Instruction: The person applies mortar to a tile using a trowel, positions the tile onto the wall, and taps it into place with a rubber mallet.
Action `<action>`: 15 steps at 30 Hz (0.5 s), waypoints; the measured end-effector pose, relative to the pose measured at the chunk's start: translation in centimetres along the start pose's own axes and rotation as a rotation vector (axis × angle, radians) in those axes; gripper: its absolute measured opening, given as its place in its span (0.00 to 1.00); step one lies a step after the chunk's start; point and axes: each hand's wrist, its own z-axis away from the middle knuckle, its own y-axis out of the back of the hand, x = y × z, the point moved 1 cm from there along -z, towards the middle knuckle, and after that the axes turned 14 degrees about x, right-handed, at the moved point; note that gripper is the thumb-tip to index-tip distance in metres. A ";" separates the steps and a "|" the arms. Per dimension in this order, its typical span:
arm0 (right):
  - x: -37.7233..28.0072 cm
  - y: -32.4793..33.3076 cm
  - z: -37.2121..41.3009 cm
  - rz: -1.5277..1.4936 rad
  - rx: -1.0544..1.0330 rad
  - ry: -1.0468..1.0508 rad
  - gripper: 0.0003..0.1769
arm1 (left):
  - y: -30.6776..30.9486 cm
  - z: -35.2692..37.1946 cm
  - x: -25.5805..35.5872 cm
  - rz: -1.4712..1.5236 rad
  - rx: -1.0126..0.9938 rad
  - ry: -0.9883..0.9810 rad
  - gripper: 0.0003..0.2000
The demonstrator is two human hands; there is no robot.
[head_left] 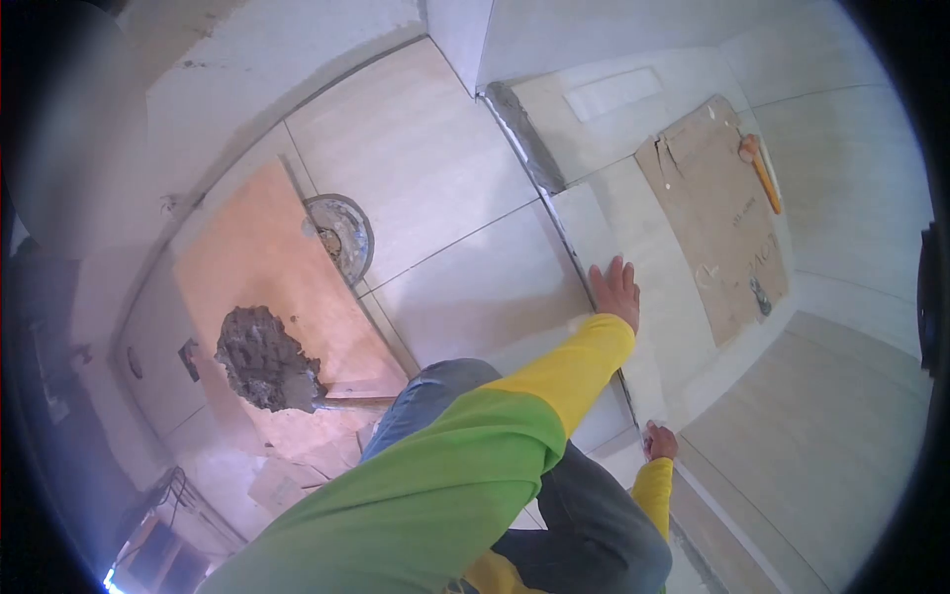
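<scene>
As far as I can judge from the head view, the floor (445,148) is well along. Several pale tiles already lie flat with thin joints between them. The tile (673,337) under the hands looks set down but not finished off; my read is that it is being pressed and lined up.

The left hand (616,292) lies flat on that tile's edge, fingers (618,269) spread apart and holding nothing, just beside the dark joint (569,247) shared with the neighbouring tile. The right hand (660,441) sits lower along the same edge. It is too small in the picture for me to tell whether its fingers are curled on anything.

Some work seems to be left. A grey strip of mortar (524,139) lies bare at the upper end of the joint. A heap of mortar (262,356) sits on the orange board (267,247), with a trowel handle (356,403) pointing out of it toward the knee (445,381).

There is some room to move. A bare band of tile lies between the left hand and the cardboard sheet (712,218), which covers the far part. An orange-handled tool (762,173) rests on the sheet's upper corner, well apart from both hands. On the other side it is tighter: the knee is near the board, and a round pan (341,233) stands at the board's edge.
</scene>
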 end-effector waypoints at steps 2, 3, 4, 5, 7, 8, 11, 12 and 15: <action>0.0 -0.2 0.2 0.004 0.029 -0.014 0.20 | 2.8 0.5 -2.5 0.252 -0.164 -0.078 0.27; 0.0 -0.2 0.4 0.009 0.054 -0.024 0.22 | 2.9 0.4 -2.8 0.282 -0.184 -0.081 0.27; 0.1 -0.1 0.3 0.007 0.057 -0.027 0.22 | 3.1 0.3 -2.7 0.313 -0.204 -0.084 0.26; 0.3 -0.2 -0.1 -0.001 0.048 -0.047 0.25 | 0.2 -0.2 -0.7 0.313 -0.202 -0.089 0.26; 0.6 -0.4 -0.4 -0.013 0.038 -0.069 0.27 | -5.2 -1.1 2.3 -0.233 0.251 0.116 0.26; 0.8 -0.5 -0.5 -0.006 0.046 -0.043 0.28 | -5.3 -1.1 2.5 -0.235 0.253 0.112 0.26; 0.8 -0.6 -0.6 0.023 0.062 -0.005 0.29 | -1.2 -0.5 -0.6 0.117 0.027 0.022 0.25; 0.8 -0.6 -0.6 0.049 0.069 0.009 0.29 | 0.6 -0.2 -1.9 0.234 -0.050 -0.009 0.24; 0.4 -0.5 -1.0 0.193 0.007 0.064 0.31 | -6.9 -1.5 2.0 -0.042 0.220 0.032 0.24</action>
